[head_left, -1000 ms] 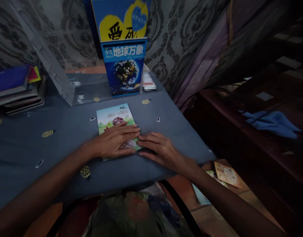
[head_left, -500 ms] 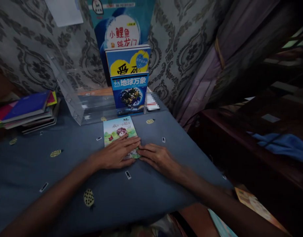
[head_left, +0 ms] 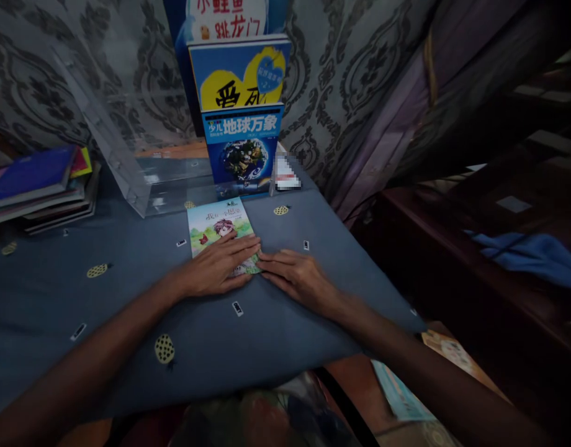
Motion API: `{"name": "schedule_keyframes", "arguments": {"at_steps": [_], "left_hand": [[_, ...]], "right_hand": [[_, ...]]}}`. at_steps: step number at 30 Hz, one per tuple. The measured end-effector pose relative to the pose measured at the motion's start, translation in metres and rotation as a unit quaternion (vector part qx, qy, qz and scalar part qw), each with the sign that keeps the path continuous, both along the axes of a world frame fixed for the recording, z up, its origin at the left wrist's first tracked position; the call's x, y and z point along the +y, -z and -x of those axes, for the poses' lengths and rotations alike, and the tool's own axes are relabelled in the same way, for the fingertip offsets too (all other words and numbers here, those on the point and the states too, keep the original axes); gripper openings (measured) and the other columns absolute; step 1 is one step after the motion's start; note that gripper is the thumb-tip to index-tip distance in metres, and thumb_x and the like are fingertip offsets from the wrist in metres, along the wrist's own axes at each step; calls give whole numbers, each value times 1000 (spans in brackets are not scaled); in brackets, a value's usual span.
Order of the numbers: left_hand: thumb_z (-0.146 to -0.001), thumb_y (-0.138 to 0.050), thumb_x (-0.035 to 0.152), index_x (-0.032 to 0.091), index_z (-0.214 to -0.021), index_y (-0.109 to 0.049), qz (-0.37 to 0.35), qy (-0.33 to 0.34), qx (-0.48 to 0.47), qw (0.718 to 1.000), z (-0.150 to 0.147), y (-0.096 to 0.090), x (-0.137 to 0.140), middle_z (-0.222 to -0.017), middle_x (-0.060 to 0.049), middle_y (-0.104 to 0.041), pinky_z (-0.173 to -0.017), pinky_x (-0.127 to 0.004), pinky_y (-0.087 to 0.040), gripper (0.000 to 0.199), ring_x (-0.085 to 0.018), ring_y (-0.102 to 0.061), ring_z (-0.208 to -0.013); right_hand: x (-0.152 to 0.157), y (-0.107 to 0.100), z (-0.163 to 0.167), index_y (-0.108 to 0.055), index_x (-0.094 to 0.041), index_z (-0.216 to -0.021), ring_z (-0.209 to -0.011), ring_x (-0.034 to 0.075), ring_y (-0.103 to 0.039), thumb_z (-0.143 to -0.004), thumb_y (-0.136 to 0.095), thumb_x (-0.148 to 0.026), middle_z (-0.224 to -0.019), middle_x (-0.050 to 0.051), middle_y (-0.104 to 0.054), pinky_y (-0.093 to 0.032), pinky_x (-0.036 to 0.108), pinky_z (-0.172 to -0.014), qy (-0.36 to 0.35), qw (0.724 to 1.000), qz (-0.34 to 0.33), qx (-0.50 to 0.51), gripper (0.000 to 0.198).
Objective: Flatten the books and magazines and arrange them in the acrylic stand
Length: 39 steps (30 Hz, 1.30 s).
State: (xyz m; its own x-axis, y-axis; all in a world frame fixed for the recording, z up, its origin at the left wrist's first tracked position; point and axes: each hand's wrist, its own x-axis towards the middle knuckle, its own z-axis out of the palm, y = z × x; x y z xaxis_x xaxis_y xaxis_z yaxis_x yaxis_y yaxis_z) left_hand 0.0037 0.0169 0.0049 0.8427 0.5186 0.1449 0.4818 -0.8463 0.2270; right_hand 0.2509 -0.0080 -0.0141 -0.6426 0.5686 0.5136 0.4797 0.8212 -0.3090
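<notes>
A thin picture book [head_left: 199,217] with a child and a butterfly on its cover lies closed on the blue tablecloth [head_left: 202,360]. My left hand [head_left: 215,266] rests flat across its lower half, fingers stretched toward the right edge. At the book's lower right corner, my right hand [head_left: 299,278] has its fingers drawn together and gripping the edge. The fingertips of that hand are partly hidden. Just behind stands a clear acrylic book stand [head_left: 139,189] holding a blue book with a globe [head_left: 243,155] and a blue-and-yellow book [head_left: 239,74].
On the left sits a stack of books [head_left: 43,186]. A taller book [head_left: 229,18] stands at the back against the patterned wall. To the right, past the table edge, are a mauve curtain [head_left: 383,124], a blue cloth [head_left: 527,254] and printed papers [head_left: 401,391] lower down.
The view has tilted down, so the table and books appear higher. Both hands keep about the same place on the book, which is still closed.
</notes>
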Motion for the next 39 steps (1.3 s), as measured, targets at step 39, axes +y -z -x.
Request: {"name": "schedule_keyframes", "arguments": {"at_steps": [39], "left_hand": [[-99,-36,8,9,-147,-42,-143,-81,86,983,15,1,-82,-153,-16,-49,-117,-41,-39,49,-24,-45,-144]], "right_hand": [[-16,-4,-8,-75,-19,-102,-98,23,-74,-98,-57,-18,-106,9,-79,-62,41,-86,-38,999,-33,22,19]]}}
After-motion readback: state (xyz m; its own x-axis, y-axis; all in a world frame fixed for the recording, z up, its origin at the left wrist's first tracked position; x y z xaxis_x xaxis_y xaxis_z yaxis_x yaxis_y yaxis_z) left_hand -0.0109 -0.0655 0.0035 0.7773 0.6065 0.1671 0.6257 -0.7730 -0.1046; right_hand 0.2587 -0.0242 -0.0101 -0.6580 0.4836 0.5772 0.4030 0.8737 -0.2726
